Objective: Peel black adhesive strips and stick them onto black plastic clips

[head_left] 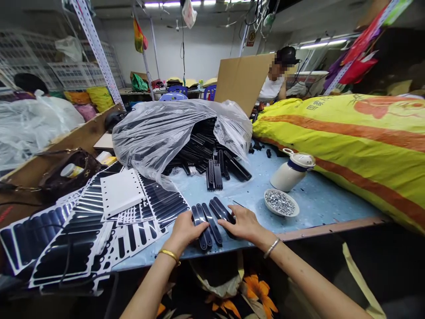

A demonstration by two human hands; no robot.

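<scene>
Loose strips (208, 225) lie at the middle of the desk's (255, 195) front edge. Behind them, toward the back, sits a plastic bag (149, 133), strips spilling from its mouth. Sheets (76, 243) cover the left, a perforated card (121, 192) on top. Right are a bowl (281, 214) of studs (279, 201), a lidded mug (286, 176) behind it, then a sack (345, 137).

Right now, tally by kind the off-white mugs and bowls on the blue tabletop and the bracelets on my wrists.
Off-white lidded mug with dark blue band: 1
Round white bowl of small silvery pieces: 1
Gold-coloured bracelet: 1
Silver-coloured bracelet: 1
Total: 4
</scene>
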